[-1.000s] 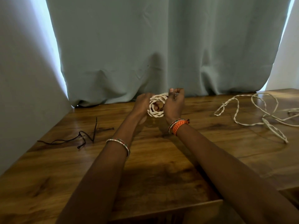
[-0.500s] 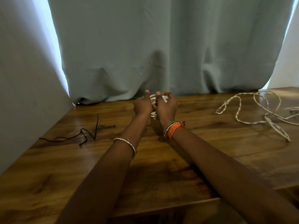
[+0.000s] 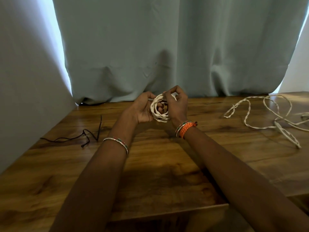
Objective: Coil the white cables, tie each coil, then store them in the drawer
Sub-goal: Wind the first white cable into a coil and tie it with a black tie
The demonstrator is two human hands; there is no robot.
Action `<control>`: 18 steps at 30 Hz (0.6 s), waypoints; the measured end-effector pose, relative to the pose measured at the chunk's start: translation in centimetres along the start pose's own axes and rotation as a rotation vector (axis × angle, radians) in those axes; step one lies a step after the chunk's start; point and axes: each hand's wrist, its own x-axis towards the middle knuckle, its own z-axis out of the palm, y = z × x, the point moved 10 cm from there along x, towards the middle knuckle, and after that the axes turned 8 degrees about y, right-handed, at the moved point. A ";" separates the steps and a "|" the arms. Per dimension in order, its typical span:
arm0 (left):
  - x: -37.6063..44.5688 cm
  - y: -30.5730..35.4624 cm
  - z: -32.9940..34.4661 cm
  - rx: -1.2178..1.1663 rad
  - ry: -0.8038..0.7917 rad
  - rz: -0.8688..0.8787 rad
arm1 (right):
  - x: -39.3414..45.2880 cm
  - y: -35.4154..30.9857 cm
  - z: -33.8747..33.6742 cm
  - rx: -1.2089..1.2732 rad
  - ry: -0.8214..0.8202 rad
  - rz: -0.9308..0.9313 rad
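Since half a second ago, both hands have been parted, exposing the coil point(image 3: 158, 108); it is gripped by the left hand point(image 3: 144, 110) while its end is pinched by the right hand point(image 3: 176, 103) for tying.

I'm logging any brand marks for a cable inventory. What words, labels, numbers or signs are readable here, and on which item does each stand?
None: no readable text anywhere in the head view.
White cable coil, held between left hand and right hand: no label or print visible.
Loose white cable on the wooden table: no markings visible.
Black cord: too thin to show any print.
Curtain and orange bracelet: patterns only, no lettering.
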 end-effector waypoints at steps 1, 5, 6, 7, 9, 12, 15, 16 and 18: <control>-0.2 -0.2 0.0 -0.003 -0.006 -0.023 | -0.2 -0.1 0.1 0.003 -0.024 -0.005; -0.9 -0.8 -1.3 0.262 -0.028 -0.076 | -0.5 0.2 1.3 -0.005 -0.174 0.013; -0.9 -0.6 -2.0 0.380 0.008 -0.073 | -0.8 0.5 1.7 -0.014 -0.231 0.025; -1.1 -0.3 -2.5 0.479 0.050 -0.062 | -1.0 0.7 2.1 -0.024 -0.279 0.039; -1.4 0.4 -3.0 0.593 0.114 -0.029 | -1.3 1.1 2.4 -0.026 -0.328 0.072; -2.0 1.3 -2.3 0.744 0.151 0.088 | -1.3 1.3 2.0 -0.047 -0.344 0.051; -2.3 2.7 -2.0 0.885 0.243 0.260 | -1.3 1.6 1.8 -0.073 -0.372 0.053; -2.2 2.9 -2.3 0.883 0.276 0.281 | -1.2 1.8 1.8 -0.086 -0.371 0.063; -2.2 3.4 -3.3 0.843 0.375 0.310 | -0.8 2.3 1.7 -0.108 -0.334 0.092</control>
